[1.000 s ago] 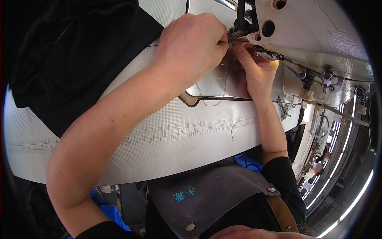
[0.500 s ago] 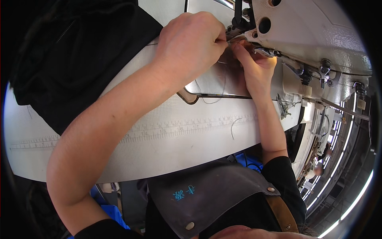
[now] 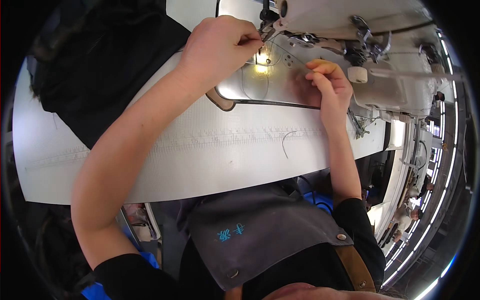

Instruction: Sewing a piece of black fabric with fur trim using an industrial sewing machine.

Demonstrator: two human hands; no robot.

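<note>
A sewing machine (image 3: 320,20) stands at the upper right over a shiny metal plate (image 3: 230,85). My left hand (image 3: 220,42) is closed in a pinch right beside the needle area, its fingertips near the presser foot; what lies between them is too small to make out. My right hand (image 3: 332,82) is apart to the right, thumb and fingertips pinched together. A thin thread (image 3: 292,54) runs from near the needle toward these fingertips. Another fine strand loops down over the lit plate below my left fingertips.
Black fabric (image 3: 115,65) is heaped on the left of the white table (image 3: 200,170), which carries a printed ruler scale. A loose piece of thread (image 3: 285,145) lies near the front. Small metal parts (image 3: 360,127) sit beside my right wrist.
My right hand has drawn back from the needle area to the right, with thread stretched behind it. My left hand stays by the needle. The view has shifted, exposing more of the lit plate.
</note>
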